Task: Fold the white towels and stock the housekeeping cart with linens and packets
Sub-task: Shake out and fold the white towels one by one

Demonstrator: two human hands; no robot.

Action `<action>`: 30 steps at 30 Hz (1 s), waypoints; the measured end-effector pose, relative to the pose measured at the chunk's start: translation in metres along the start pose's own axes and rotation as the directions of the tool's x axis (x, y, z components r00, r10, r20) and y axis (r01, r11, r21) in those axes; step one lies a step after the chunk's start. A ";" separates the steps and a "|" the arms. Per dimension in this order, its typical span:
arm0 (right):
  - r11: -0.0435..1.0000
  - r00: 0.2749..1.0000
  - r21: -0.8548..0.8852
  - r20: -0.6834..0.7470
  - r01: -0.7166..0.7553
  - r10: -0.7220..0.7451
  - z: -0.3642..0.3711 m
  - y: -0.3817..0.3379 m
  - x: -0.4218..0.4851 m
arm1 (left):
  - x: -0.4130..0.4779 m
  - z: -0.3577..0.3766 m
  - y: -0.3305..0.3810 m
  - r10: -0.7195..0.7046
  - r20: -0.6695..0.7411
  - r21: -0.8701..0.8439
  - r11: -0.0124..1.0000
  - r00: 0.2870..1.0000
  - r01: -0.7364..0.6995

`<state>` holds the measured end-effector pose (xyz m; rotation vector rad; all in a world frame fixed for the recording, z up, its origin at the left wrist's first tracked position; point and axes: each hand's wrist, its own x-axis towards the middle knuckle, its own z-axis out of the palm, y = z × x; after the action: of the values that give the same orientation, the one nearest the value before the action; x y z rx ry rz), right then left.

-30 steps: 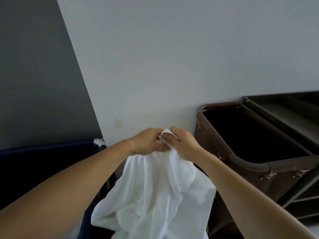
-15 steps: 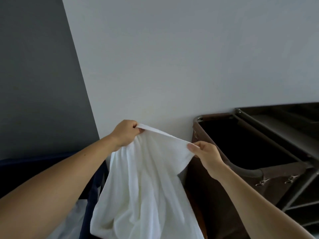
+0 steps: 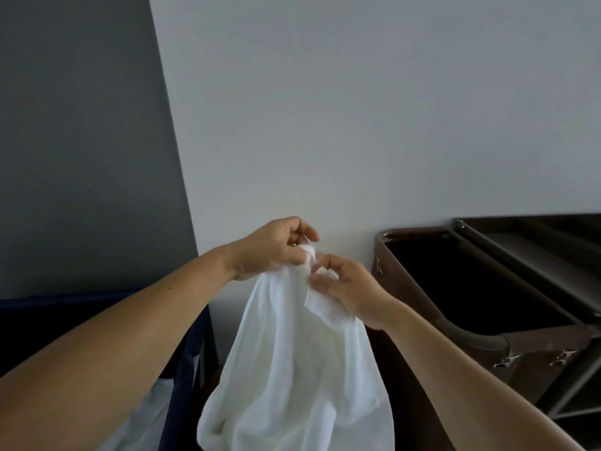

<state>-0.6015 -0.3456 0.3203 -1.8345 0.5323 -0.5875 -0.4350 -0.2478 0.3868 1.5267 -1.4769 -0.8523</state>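
A white towel [image 3: 292, 369] hangs bunched in the air in front of the wall. My left hand [image 3: 273, 249] grips its top edge, and my right hand [image 3: 344, 284] pinches the same edge just beside it, fingers almost touching. The towel's lower part droops out of view at the bottom. The brown housekeeping cart [image 3: 520, 340] stands to the right, with an open dark bag section and a shelf further right.
A dark blue bin [image 3: 188, 353] stands at lower left with more white linen [image 3: 146, 411] inside. A pale wall lies straight ahead and a grey wall at left. The cart's frame and rim are close to my right forearm.
Half a second ago my hands were apart, stretching the towel's top edge. Now they have come back together at the top, and the towel hangs bunched.
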 end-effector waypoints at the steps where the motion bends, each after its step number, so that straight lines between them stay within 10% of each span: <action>1: 1.000 1.000 -0.008 0.008 0.001 -0.001 0.004 -0.001 0.001 | -0.002 0.000 0.001 0.004 0.023 0.055 0.998 1.000 -0.005; 10: 0.946 0.856 0.104 -0.464 0.308 -0.228 -0.005 -0.075 0.020 | -0.030 0.001 -0.088 -0.290 -0.091 0.258 0.917 0.953 0.304; 18: 0.988 0.946 -0.153 -0.314 0.028 -0.075 -0.034 -0.041 0.010 | -0.033 -0.028 -0.051 -0.358 -0.486 -0.323 0.921 0.797 0.217; 22: 0.995 0.989 -0.039 -0.117 0.089 -0.093 -0.016 -0.030 0.003 | -0.019 -0.036 0.029 0.048 -0.417 0.123 0.992 0.908 0.004; 25: 0.989 0.988 0.084 0.078 0.123 -0.130 -0.004 -0.041 -0.002 | -0.009 -0.015 0.044 0.178 -0.219 0.564 0.825 0.959 -0.025; 30: 0.993 0.981 0.018 -0.156 0.120 -0.116 -0.002 -0.059 -0.003 | -0.013 -0.001 0.005 0.041 -0.318 0.354 0.932 0.947 0.078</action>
<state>-0.6006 -0.3262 0.3758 -1.8130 0.5175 -0.8188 -0.4371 -0.2342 0.3909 1.8517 -1.4268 -0.3208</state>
